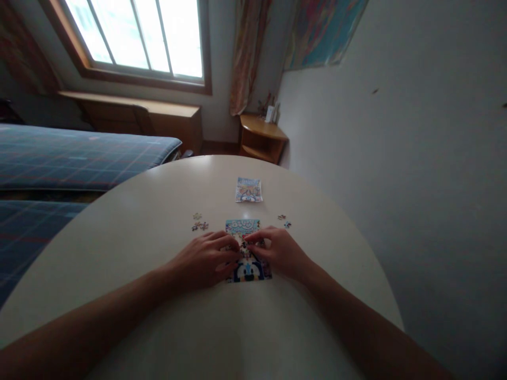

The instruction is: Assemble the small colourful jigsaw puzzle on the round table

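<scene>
Puzzle (248,264) near done on desk (158,211), left hand (204,261) flat, right hand (277,250) pinching a piece; next likely pressing it home.

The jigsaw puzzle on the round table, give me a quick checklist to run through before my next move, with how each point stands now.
1. Jigsaw puzzle flat on the table: ok.
2. Left hand and right hand both on the puzzle: ok.
3. Loose pieces within sight, left pieces and right pieces: ok.
4. Reference picture visible beyond the puzzle: ok.
5. Piece under the fingertips seated: cannot tell.
</scene>
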Demonstrator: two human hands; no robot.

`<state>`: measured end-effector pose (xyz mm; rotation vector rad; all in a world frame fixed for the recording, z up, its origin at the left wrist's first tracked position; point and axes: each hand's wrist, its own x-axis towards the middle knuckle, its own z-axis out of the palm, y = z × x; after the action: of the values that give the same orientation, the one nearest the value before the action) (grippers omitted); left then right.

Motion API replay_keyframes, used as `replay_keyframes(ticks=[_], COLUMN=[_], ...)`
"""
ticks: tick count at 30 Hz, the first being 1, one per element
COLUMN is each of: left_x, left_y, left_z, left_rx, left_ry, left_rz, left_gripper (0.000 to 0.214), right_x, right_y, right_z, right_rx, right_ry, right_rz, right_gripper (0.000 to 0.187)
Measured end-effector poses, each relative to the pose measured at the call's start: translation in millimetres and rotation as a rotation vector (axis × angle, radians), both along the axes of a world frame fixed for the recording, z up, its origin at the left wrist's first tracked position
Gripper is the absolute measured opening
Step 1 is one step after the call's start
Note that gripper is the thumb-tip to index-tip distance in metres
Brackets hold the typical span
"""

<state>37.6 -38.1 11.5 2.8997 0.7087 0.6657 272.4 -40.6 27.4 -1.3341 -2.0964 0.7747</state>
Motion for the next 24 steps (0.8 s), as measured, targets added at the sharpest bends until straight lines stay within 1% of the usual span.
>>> replay_keyframes(ticks=[4, 10, 15, 20, 24], left_x=[0.3, 0.7, 1.7, 1.8, 2.0], left_y=[-0.7, -1.1, -1.7, -1.8, -2.3], left_z=[0.4, -0.6, 0.4, 3.4, 3.3], left_rx=[0.002, 0.004, 0.022, 0.013, 0.000], left_ry=[-0.003, -0.002, -0.021, 0.009, 0.047], left_rz=[0.005, 0.018, 0.031, 0.005, -0.001], left_gripper=[0.017, 0.015, 0.016, 0.025, 0.027], right_x=[1.1, 0.8, 1.2, 3.0, 8.3], right_y=[0.2, -0.6, -0.7, -0.3, 1.6], right_z=[-1.7, 0.7, 0.0, 2.0, 5.2], right_rx=[0.039, 0.088, 0.115, 0.138, 0.203], right_ry=[-0.063, -0.106, -0.124, -0.132, -0.188], right_rz=[0.035, 0.049, 0.076, 0.081, 0.162], right_gripper=[0.019, 0.016, 0.018, 0.017, 0.019])
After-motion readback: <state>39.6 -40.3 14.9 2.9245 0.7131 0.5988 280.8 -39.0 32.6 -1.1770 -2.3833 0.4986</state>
